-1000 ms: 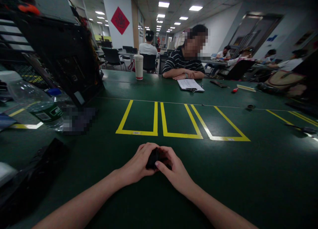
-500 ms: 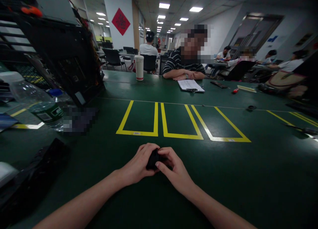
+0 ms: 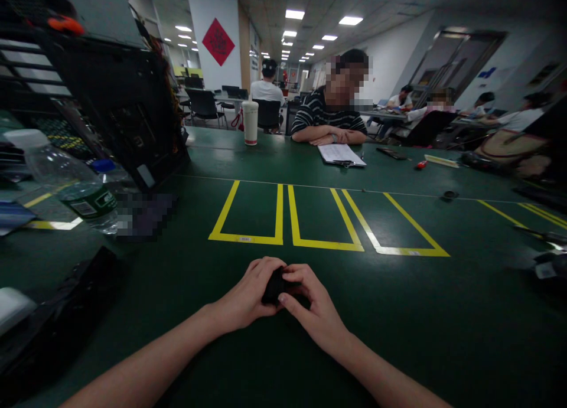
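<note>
My left hand [image 3: 254, 296] curls around a small black rounded object [image 3: 273, 287], its fingers over the top and its thumb below. On the other side, my right hand [image 3: 313, 304] has its fingertips and thumb bent against the right edge of the same object. The object looks like a short dark cylinder; most of it is hidden by the fingers, so its exact kind does not show. Both hands are low over the green table [image 3: 376, 313], just in front of the yellow tape outlines [image 3: 248, 240].
At the left stand an open black computer case [image 3: 146, 113] and a plastic bottle [image 3: 95, 201]. Across the table a person in a striped top [image 3: 310, 110] leans behind a clipboard [image 3: 341, 154]. A white cup [image 3: 250, 123] and a black round cap-like piece [image 3: 449, 195] are further back.
The view has shifted slightly, and a black item with a pale label now shows at the right edge. Both hands keep nearly the same hold; the right thumb has moved very little.
</note>
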{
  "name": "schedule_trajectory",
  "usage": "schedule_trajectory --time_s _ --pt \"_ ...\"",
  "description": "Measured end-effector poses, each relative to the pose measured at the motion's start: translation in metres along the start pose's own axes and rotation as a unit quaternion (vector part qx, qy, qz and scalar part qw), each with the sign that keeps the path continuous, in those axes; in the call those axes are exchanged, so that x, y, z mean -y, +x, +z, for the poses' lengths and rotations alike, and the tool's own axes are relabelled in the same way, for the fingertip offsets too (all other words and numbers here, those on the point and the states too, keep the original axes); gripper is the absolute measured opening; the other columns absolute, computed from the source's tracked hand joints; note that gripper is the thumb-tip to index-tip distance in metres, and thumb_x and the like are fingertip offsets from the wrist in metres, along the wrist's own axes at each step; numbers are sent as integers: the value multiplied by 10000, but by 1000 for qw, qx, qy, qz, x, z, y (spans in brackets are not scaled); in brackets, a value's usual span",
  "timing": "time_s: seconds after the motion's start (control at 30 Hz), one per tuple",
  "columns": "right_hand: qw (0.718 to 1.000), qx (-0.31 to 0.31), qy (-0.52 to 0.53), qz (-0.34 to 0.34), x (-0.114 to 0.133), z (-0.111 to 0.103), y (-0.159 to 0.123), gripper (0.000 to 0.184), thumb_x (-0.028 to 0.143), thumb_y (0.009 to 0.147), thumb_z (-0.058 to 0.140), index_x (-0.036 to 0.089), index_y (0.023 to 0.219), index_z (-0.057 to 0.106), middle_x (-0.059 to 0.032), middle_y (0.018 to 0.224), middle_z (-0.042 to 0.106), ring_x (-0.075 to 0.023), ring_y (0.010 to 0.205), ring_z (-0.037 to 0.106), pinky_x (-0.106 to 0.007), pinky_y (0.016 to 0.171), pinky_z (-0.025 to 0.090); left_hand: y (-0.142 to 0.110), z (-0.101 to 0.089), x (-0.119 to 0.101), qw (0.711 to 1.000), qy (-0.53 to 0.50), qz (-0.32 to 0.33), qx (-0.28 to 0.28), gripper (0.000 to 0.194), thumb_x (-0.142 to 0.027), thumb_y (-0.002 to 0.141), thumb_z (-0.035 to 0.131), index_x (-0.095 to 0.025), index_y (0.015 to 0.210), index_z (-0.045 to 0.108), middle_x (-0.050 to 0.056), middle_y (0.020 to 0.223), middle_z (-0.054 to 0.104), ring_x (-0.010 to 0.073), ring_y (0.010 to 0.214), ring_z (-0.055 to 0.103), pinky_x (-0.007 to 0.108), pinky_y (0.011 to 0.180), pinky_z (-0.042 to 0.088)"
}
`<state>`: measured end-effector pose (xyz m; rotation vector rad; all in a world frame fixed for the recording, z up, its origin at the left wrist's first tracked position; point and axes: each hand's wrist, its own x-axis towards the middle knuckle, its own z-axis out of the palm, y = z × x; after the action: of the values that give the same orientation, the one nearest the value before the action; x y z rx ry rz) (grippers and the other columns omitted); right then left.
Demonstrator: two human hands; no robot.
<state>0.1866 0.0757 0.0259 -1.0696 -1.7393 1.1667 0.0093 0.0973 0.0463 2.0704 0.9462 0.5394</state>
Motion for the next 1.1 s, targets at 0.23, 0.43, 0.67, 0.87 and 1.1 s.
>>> schedule_trajectory --time_s 0.23,0.43,0.67,0.87,1.1 --pt "997 -4 23 70 0 2 1 286 229 779 532 233 1049 441 -41 1055 502 -182 973 516 -359 808 473 0 1 1 1000 -2 -5 0 571 -176 716 608 -300 1201 333 45 1199 410 275 1135 371 487 912 362" --pt "997 22 14 79 5 1 1 225 272 813 482 214 1029 469 -45 1001 532 -180 901 545 -358 767 484 0 2 3 1000 0 -10 0 570 -170 720 600 -306 1202 325 43 1202 399 276 1135 367 485 903 372" --pt "1000 1 -7 -4 2 0 -2 228 200 780 520 240 1001 479 -40 1073 459 -179 966 500 -344 809 463 0 3 3 1000 16 -6 0 593 -163 713 606 -290 1210 307 44 1211 392 256 1138 363 456 930 357" --pt "998 4 24 50 0 1 0 288 209 778 537 236 1051 449 -36 1066 496 -177 980 513 -349 824 465 0 3 2 1000 15 -4 -5 588 -162 711 609 -294 1206 319 46 1203 405 265 1130 375 459 912 370" --pt "998 22 11 60 2 1 0 255 233 794 518 208 1042 462 -38 1014 520 -169 922 533 -341 804 471 0 2 3 1000 12 -2 -8 596 -150 706 607 -288 1209 319 51 1200 410 272 1126 380 468 908 369"
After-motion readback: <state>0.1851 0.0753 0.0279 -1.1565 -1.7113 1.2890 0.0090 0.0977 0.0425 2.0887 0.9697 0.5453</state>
